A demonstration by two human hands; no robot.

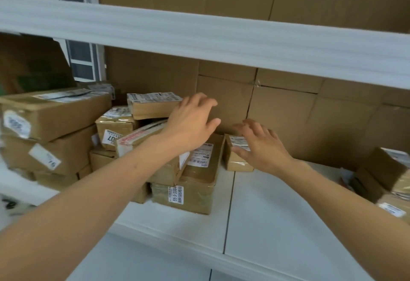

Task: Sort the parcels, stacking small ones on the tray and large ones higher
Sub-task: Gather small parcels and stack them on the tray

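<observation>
Several brown cardboard parcels with white labels are piled on a white shelf (255, 214). My left hand (190, 123) hovers with spread fingers beside a flat parcel (153, 105) at the top of the pile, above a long labelled parcel (199, 170). My right hand (261, 145) lies with straight fingers over a small box (233, 161) that stands on the shelf just right of the pile. Neither hand grips anything.
Two large boxes (51, 130) are stacked at the left. More parcels (386, 176) sit at the right edge. A white shelf beam (221, 36) crosses overhead. Flattened cardboard (310, 114) lines the back wall.
</observation>
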